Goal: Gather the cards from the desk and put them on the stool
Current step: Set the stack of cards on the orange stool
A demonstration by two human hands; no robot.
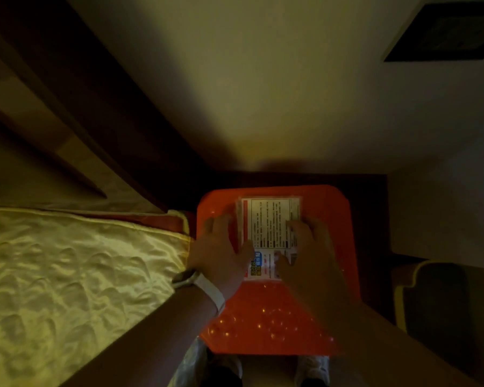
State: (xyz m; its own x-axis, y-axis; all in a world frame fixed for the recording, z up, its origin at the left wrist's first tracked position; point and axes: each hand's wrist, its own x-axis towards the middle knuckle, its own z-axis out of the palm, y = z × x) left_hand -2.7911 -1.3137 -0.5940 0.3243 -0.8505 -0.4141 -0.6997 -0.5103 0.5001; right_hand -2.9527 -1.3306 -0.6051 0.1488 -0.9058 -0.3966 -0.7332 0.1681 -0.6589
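- You're pressing the cards (pixel 268 233) flat on the stool (pixel 277 317) w/ both hands: left hand (pixel 221 255) & right hand (pixel 310 252) spread open, gripping nothing.
- Looks nearly done; desk isn't showing, so can't tell if more cards are waiting.

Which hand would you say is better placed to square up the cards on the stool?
Probably the right hand: its fingers lie on the cards, while the left hand sits at their edge.
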